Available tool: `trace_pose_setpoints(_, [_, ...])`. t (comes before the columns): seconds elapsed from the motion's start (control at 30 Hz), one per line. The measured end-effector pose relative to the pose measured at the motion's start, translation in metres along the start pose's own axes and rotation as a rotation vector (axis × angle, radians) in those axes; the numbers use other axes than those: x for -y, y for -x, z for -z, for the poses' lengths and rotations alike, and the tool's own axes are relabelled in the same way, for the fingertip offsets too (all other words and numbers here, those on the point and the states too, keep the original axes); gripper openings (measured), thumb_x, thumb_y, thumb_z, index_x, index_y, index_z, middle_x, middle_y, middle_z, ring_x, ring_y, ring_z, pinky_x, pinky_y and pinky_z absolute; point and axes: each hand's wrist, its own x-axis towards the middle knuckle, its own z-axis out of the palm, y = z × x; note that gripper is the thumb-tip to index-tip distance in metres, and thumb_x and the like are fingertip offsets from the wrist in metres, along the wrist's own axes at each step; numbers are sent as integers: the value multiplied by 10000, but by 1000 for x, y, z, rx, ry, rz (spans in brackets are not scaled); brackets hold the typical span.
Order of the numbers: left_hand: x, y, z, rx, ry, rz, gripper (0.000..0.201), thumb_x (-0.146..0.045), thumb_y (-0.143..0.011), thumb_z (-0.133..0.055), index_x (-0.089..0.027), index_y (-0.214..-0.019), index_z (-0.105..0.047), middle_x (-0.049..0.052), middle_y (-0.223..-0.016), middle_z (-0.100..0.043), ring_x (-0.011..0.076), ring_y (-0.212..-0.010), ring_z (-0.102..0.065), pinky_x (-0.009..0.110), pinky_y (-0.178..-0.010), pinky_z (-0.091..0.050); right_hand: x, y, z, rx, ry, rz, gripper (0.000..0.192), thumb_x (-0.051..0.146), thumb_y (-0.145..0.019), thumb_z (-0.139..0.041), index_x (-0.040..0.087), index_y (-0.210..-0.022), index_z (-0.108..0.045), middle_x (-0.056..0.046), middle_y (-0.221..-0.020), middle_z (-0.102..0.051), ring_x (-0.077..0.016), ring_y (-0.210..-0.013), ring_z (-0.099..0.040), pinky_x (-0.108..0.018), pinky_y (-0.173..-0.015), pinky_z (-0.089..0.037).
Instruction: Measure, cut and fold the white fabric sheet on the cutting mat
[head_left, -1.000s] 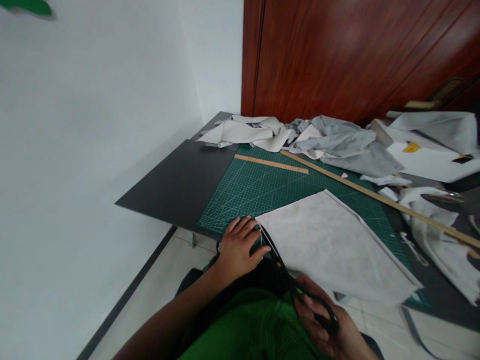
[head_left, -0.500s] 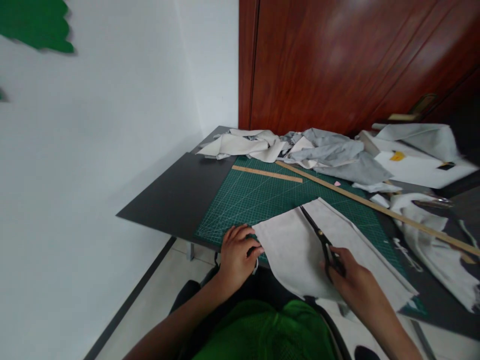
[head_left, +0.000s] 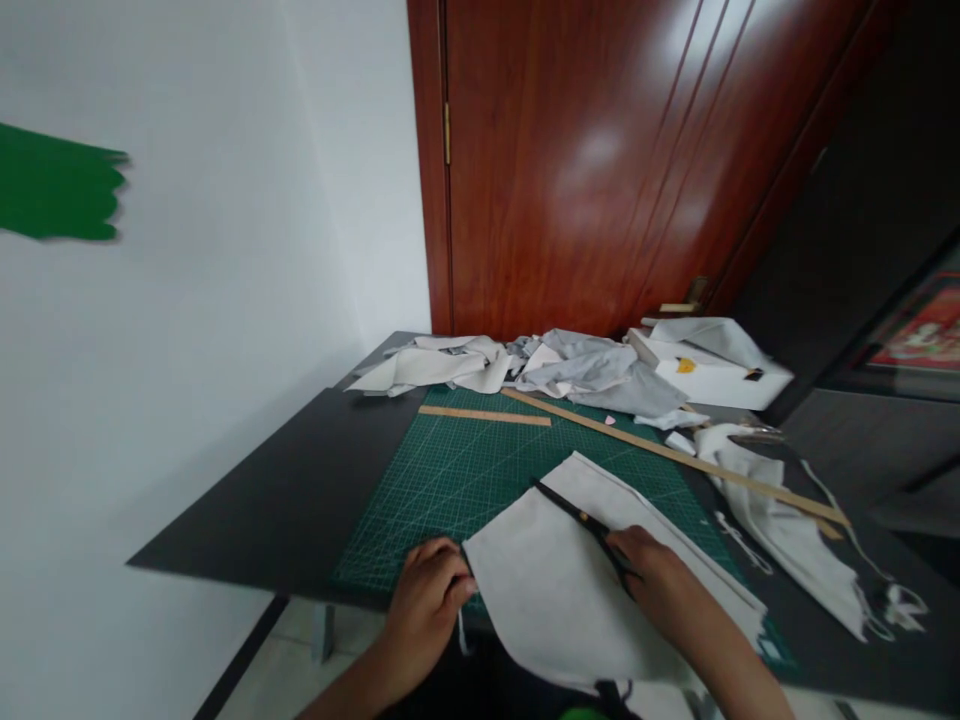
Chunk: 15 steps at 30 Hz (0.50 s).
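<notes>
A pale grey-white piece of fabric (head_left: 555,590) lies over the front of the green cutting mat (head_left: 450,460) and hangs past the table edge. My right hand (head_left: 652,570) grips black-handled scissors (head_left: 581,515), which rest across the fabric with the blades together and the tip near its far left edge. At the fabric's left corner, my left hand (head_left: 431,590) is closed with thumb and fingers pinched. A thin white strip (head_left: 462,632) dangles below those fingers; their exact hold on it is partly hidden.
A short wooden ruler (head_left: 487,415) and a long wooden ruler (head_left: 637,435) lie across the mat. Crumpled fabric (head_left: 600,370) and a white box (head_left: 705,375) line the back. More fabric (head_left: 795,550) and cords (head_left: 742,545) sit at right. A white wall (head_left: 225,250) borders the left.
The view has tilted up and shifted right, so the table appears lower and further left. My left fingers have drawn together into a pinch. The scissors remain in my right hand over the fabric.
</notes>
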Motion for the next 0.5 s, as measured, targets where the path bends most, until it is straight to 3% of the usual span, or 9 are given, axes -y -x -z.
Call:
trace_pose_setpoints(0.1, [-1, -8, 19, 237, 150, 52, 194, -305, -943, -493, -218, -824, -618, 18, -895, -651, 193, -895, -589, 320, -849, -473, 11, 0, 5, 22, 103, -9, 525, 12, -732, -534, 239, -1151, -755, -102, -1110, -737, -252, -1022, -716, -354, -958, -496])
trace_pose_setpoints(0.23, [-13, -17, 41, 528, 352, 151, 231, -385, -960, -493, -204, -839, -570, -22, -802, -585, 140, -765, -534, 243, -721, -425, 56, 12, -5, -112, 170, -75, 480, 19, -825, -514, 143, -1229, -741, -258, -1271, -681, -399, -1139, -663, -579, -1046, -424])
trace_pose_setpoints(0.3, [-22, -19, 44, 630, 463, 154, 339, -518, -935, -568, -196, -827, -563, -31, -741, -563, 125, -699, -515, 228, -656, -389, 89, 23, -23, -63, -157, -7, 469, 164, -919, -535, 177, -1372, -655, -229, -1301, -675, -389, -1119, -661, -566, -1010, -459])
trace_pose_setpoints(0.37, [-32, -23, 41, 682, 592, 113, 499, -677, -878, -617, -185, -807, -570, -18, -722, -574, 120, -676, -516, 225, -630, -379, 121, 37, -50, 147, -633, 98, 687, 352, -886, -683, 289, -1536, -472, -136, -1284, -687, -329, -1032, -686, -494, -950, -514])
trace_pose_setpoints(0.43, [-42, -26, 36, 691, 714, 92, 593, -762, -831, -633, -173, -790, -581, 15, -761, -620, 122, -676, -536, 227, -622, -400, 146, 51, -79, 344, -1016, 153, 934, 502, -799, -782, 315, -1598, -335, -93, -1139, -706, -300, -901, -695, -449, -810, -550])
trace_pose_setpoints(0.5, [-49, -31, 31, 666, 780, 137, 606, -770, -813, -654, -167, -804, -590, 30, -781, -647, 110, -616, -534, 216, -555, -395, 164, 62, -100, 360, -1289, 101, 1117, 625, -722, -822, 306, -1615, -232, -94, -1139, -675, -280, -884, -694, -427, -776, -546])
